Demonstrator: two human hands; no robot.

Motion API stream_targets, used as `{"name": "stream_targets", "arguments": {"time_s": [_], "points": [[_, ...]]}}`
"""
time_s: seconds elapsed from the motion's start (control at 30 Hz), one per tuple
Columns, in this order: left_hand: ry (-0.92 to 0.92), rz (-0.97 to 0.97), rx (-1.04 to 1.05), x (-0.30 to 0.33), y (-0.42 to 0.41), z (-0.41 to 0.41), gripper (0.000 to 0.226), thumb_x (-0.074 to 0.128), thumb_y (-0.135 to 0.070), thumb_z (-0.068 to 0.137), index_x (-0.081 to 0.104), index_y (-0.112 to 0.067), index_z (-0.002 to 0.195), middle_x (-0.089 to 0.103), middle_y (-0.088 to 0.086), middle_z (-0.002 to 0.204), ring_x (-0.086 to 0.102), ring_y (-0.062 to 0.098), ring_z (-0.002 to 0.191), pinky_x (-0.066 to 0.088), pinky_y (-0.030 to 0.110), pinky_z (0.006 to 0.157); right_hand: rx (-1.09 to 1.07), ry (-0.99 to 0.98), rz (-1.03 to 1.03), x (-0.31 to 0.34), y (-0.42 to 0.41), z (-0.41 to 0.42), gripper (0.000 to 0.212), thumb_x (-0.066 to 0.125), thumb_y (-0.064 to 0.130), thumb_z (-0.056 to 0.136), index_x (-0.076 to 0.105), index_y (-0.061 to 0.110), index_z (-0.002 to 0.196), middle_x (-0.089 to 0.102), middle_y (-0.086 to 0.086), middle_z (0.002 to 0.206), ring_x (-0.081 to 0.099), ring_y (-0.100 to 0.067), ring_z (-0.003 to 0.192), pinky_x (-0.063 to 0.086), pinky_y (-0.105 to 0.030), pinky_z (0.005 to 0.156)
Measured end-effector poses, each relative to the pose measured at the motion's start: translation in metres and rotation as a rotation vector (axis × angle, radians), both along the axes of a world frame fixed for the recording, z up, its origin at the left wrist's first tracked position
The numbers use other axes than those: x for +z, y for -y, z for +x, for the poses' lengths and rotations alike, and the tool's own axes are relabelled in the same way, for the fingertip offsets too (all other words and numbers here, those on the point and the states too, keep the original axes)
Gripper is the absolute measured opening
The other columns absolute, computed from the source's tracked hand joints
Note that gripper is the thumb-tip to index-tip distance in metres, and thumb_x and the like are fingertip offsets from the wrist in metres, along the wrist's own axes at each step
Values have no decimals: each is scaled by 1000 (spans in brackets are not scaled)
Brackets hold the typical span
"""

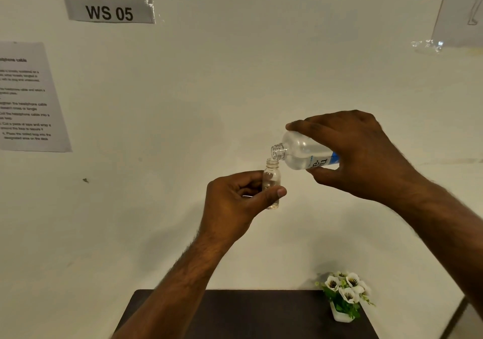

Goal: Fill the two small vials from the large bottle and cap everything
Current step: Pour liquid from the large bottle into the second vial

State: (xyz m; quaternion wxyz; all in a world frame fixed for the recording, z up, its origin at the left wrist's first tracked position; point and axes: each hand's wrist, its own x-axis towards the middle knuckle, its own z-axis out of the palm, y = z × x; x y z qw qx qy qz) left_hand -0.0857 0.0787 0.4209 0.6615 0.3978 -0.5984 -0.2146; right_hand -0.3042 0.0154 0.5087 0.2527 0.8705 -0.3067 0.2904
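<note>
Both hands are up in front of the wall, well above the desk (pixel 235 312). Left hand (pixel 232 202) grips a small vial (pixel 271 179) upright, thumb across the front and fingers curled round the back, with a bit of clear liquid at the bottom. Right hand (pixel 358 153) is wrapped around the big bottle (pixel 300 153), tipped over so its open neck points toward 9 o'clock and sits right at the vial's mouth, touching or just about. The bottle is clear with a blue and white label, no cap on it.

Around them: a small white pot of fake white flowers (pixel 345 297) stands down at 5 o'clock, on the back edge of the dark desk, well clear of both hands. The pale wall carries a "WS 05" sign (pixel 109 12) up at 11 o'clock, a printed sheet (pixel 28 98) at 9 o'clock with text too blurry to read properly, and a taped clear sheet (pixel 454 12) at 1 o'clock.
</note>
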Motion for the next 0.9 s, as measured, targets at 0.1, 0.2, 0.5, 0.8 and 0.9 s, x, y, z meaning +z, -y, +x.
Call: {"name": "stream_targets", "arguments": {"time_s": [0.1, 0.2, 0.5, 0.8, 0.9], "points": [[5, -5, 4, 1, 0, 0, 29, 85, -42, 67, 78, -38, 94, 81, -17, 85, 79, 9, 77, 59, 14, 69, -3, -5, 6, 0, 1, 0, 81, 80, 33, 73, 43, 39, 145, 59, 12, 136, 55, -23, 122, 35, -51, 106], [2, -2, 2, 0, 2, 0, 26, 88, -35, 69, 79, -36, 94, 81, -15, 85, 79, 11, 77, 60, 17, 69, -4, 0, 4, -1, 1, 0, 81, 80, 34, 73, 43, 39, 146, 59, 12, 136, 54, -23, 123, 35, -50, 107], [11, 19, 28, -3, 5, 2, 31, 89, -29, 72, 83, -21, 101, 82, -8, 87, 80, 15, 78, 62, 22, 70, -12, 0, 0, -1, 1, 0, 83, 82, 32, 72, 44, 38, 145, 59, 11, 136, 54, -23, 123, 33, -51, 107], [2, 24, 12, -4, 5, 2, 34, 89, -32, 71, 82, -21, 103, 83, -7, 88, 80, 17, 79, 64, 26, 72, -20, -3, 12, -1, 0, 0, 83, 82, 34, 73, 43, 38, 146, 59, 10, 139, 53, -23, 125, 33, -52, 109], [1, 23, 12, -4, 4, 2, 38, 87, -37, 69, 82, -22, 103, 82, -8, 88, 80, 16, 80, 64, 26, 73, -19, -4, 14, -1, -1, 0, 83, 82, 34, 73, 43, 39, 146, 58, 10, 139, 52, -23, 125, 32, -52, 109]]}}
